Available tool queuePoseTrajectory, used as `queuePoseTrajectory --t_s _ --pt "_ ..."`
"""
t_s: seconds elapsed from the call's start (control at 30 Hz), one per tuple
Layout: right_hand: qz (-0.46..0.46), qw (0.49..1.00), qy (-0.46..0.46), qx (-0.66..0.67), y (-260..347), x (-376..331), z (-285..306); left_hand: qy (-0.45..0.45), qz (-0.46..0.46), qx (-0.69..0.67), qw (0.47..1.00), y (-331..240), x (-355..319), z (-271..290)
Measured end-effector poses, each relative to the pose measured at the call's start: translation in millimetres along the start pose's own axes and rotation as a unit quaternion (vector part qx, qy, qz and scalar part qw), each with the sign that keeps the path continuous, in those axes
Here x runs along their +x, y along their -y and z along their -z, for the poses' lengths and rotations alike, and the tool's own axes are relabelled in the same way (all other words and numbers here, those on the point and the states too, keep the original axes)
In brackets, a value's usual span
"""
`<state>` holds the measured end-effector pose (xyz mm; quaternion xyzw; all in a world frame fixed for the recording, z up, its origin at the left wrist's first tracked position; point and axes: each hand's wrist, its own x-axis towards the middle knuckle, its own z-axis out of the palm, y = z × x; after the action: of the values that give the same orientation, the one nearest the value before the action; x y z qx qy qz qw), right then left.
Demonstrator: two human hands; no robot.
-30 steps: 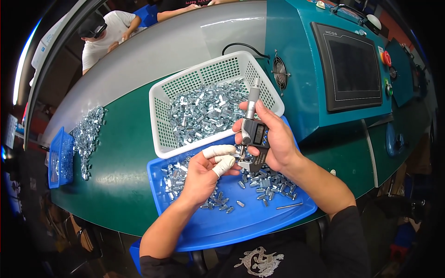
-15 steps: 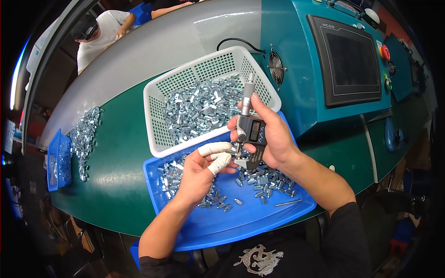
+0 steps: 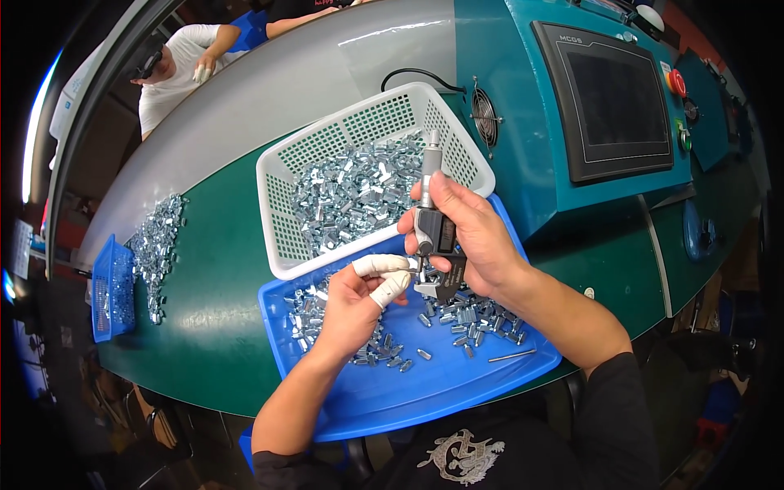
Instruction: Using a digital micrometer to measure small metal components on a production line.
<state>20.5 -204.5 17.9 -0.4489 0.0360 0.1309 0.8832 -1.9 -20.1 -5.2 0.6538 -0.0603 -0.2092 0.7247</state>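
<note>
My right hand [image 3: 483, 249] is closed around a digital micrometer [image 3: 432, 161], its grey thimble pointing up and its small display facing me. The thumb lies along the upper part of the tool. White finger cots cover the thumb and a finger of my left hand [image 3: 349, 309]. These fingertips are pinched together right at the micrometer's jaws, on a small metal fitting [image 3: 417, 269] that is mostly hidden. Both hands are above a blue tray [image 3: 380, 404] with many loose shiny metal fittings [image 3: 478, 318] in it.
Beyond the tray stands a white perforated basket [image 3: 267, 216] full of similar fittings. A thin metal rod [image 3: 512, 356] lies in the tray. To the left are a loose pile [image 3: 159, 245] and a small blue basket [image 3: 102, 306]. A teal machine with a screen [image 3: 616, 106] rises at right; another person [image 3: 184, 65] sits far left.
The whole view has shifted slightly. My right thumb and the micrometer have moved a little left, and my left fingertips stay at the jaws. The other person's hand has shifted.
</note>
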Motion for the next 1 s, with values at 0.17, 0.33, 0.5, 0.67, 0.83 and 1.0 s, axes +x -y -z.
queuePoseTrajectory --t_s 0.17,0.33,0.5,0.67,0.83,1.0 --pt "0.004 1.000 -0.005 0.022 1.5 -0.7 2.0 -0.089 -0.081 -0.029 0.992 -5.9 8.4 -1.7" --pt "0.013 0.999 -0.015 0.042 4.3 -0.2 4.8 -0.097 -0.131 0.075 0.984 -2.3 6.7 -0.3" --pt "-0.005 0.999 -0.024 0.033 3.8 1.9 2.6 -0.041 -0.141 0.575 0.805 4.4 -3.8 -0.3" --pt "-0.010 0.999 -0.019 0.032 2.3 2.5 2.3 -0.026 -0.100 0.629 0.770 17.1 4.0 6.1" --pt "-0.011 0.999 -0.019 0.032 1.4 2.5 4.4 -0.021 -0.150 0.583 0.798 11.3 -0.3 4.1" --pt "-0.015 0.999 -0.023 0.021 2.0 2.4 4.0 -0.025 -0.021 0.314 0.949 -4.1 -3.2 -3.8"
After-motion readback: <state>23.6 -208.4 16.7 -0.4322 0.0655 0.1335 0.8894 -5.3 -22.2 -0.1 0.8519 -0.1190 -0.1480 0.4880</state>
